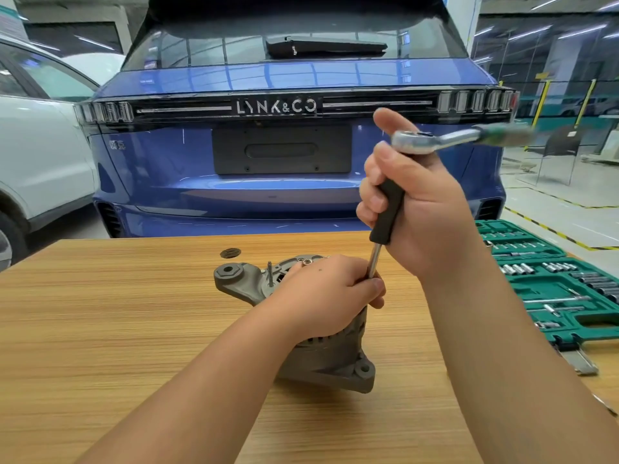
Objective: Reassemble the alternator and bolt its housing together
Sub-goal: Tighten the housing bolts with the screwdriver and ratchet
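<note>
While the alternator (294, 316) sits on the wooden table (100, 329) near the middle, its shaft axis runs roughly upright, tipped slightly toward the far left, with one mounting ear (231, 274) jutting far-left and another at the near-right base. The left hand (330, 293) curls over the top of the housing, fingers wrapped round the lower metal shank of the extension bar (385, 216) where it meets the casing. That bar stands almost vertical, leaning a little right toward its top. The right hand (418, 209) grips its black sleeve, thumb raised beside the ratchet (435, 139) head; the ratchet's handle points right, blurred. A green socket set (552, 283) lies open on the right. Beyond the table's far edge stands a blue car (284, 145).
</note>
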A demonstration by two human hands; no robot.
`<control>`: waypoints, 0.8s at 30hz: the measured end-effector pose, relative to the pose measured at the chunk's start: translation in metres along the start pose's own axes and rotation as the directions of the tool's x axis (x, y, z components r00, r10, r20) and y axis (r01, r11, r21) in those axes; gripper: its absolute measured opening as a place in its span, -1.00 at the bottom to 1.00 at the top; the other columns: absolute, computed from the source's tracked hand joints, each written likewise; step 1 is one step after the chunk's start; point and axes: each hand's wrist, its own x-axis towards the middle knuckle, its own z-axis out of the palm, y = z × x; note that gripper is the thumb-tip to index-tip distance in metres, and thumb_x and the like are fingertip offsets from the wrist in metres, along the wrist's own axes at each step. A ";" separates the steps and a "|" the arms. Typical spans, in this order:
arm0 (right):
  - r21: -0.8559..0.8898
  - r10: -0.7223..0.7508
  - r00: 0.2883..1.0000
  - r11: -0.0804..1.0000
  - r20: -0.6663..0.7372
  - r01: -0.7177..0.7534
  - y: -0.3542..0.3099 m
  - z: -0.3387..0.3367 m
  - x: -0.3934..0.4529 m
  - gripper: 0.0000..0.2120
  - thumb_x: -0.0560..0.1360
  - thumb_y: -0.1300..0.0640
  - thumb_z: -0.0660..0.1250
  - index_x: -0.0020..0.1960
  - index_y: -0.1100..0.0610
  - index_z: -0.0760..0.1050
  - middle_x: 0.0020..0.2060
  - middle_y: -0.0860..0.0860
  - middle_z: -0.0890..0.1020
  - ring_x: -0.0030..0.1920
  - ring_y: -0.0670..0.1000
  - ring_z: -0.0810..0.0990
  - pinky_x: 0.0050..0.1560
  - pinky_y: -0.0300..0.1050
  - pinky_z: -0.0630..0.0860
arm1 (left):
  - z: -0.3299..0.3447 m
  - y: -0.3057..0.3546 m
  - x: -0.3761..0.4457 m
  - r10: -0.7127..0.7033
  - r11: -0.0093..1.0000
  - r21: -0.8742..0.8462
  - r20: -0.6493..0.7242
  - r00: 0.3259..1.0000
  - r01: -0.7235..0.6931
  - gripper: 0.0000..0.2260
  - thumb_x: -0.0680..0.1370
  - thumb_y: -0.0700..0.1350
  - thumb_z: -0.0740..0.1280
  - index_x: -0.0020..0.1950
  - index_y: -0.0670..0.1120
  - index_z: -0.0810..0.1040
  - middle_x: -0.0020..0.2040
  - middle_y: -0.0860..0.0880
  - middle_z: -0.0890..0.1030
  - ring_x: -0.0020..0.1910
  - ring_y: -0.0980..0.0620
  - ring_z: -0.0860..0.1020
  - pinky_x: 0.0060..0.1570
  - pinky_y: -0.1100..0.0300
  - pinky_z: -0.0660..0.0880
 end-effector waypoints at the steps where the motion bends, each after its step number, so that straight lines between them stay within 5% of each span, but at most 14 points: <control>1: -0.047 -0.073 0.997 0.996 0.025 0.074 0.002 0.003 -0.002 -0.73 0.60 0.22 0.29 0.26 -0.01 0.49 -0.33 0.00 0.46 -0.42 -0.04 0.39 -0.39 -0.17 0.34 | 0.000 0.000 0.000 -0.001 1.000 -0.003 -0.001 1.000 0.001 -0.78 0.69 0.16 0.17 -0.08 0.25 0.55 -0.08 0.45 0.64 -0.03 0.36 0.55 0.34 -0.17 0.42; 6: -0.293 -0.189 0.982 0.939 -0.006 0.179 0.007 0.017 0.000 -0.75 0.59 0.30 0.24 0.23 0.14 0.52 -0.32 0.00 0.45 -0.45 -0.02 0.37 -0.46 -0.17 0.35 | -0.001 0.001 -0.003 -0.006 1.000 -0.006 -0.008 1.000 0.006 -0.78 0.71 0.11 0.17 -0.03 0.20 0.58 -0.07 0.39 0.67 0.08 0.27 0.57 0.39 -0.17 0.36; 10: -0.082 -0.098 0.995 0.992 0.008 0.098 0.005 0.016 -0.001 -0.57 0.61 0.37 0.12 0.28 -0.05 0.51 -0.25 0.10 0.41 -0.40 0.03 0.34 -0.41 -0.21 0.39 | -0.002 0.001 -0.004 -0.002 1.000 -0.003 -0.006 1.000 0.002 -0.78 0.71 0.10 0.16 -0.02 0.17 0.58 -0.06 0.38 0.67 0.08 0.28 0.57 0.39 -0.15 0.36; 15: 0.107 0.016 0.991 0.994 0.134 -0.030 0.002 0.011 -0.001 -0.60 0.53 0.07 0.10 0.30 0.06 0.51 -0.22 0.17 0.34 -0.38 0.06 0.34 -0.37 -0.16 0.32 | -0.002 0.000 -0.004 -0.004 1.000 -0.017 -0.004 1.000 0.004 -0.77 0.70 0.11 0.17 -0.03 0.18 0.59 -0.06 0.41 0.65 0.09 0.27 0.57 0.40 -0.15 0.35; 18: -0.025 0.007 0.999 1.000 0.039 -0.006 0.005 0.014 0.000 -0.70 0.55 -0.06 0.23 0.16 0.09 0.54 -0.28 0.06 0.46 -0.39 0.00 0.38 -0.38 -0.15 0.34 | -0.001 0.001 -0.004 -0.006 1.000 -0.006 -0.004 1.000 0.006 -0.77 0.70 0.11 0.16 -0.03 0.19 0.59 -0.08 0.41 0.65 0.08 0.29 0.56 0.39 -0.16 0.35; 22: -0.217 -0.095 0.964 0.975 -0.247 0.040 0.004 0.012 0.003 -0.84 0.51 0.01 0.43 -0.22 0.03 0.60 -0.45 -0.04 0.43 -0.50 -0.04 0.31 -0.48 -0.19 0.30 | 0.001 0.002 -0.003 0.014 0.999 0.042 0.007 1.000 -0.014 -0.77 0.72 0.13 0.14 -0.07 0.25 0.52 -0.09 0.36 0.65 0.05 0.26 0.57 0.34 -0.16 0.40; 24: -0.152 -0.030 0.954 0.988 -0.297 -0.016 0.000 0.005 0.005 -0.85 0.51 0.04 0.44 -0.11 0.12 0.56 -0.47 -0.06 0.42 -0.52 -0.07 0.31 -0.48 -0.18 0.29 | 0.001 0.003 -0.003 0.022 0.998 0.061 0.006 1.000 -0.022 -0.77 0.72 0.14 0.13 -0.08 0.27 0.49 -0.06 0.36 0.65 0.01 0.28 0.56 0.29 -0.15 0.44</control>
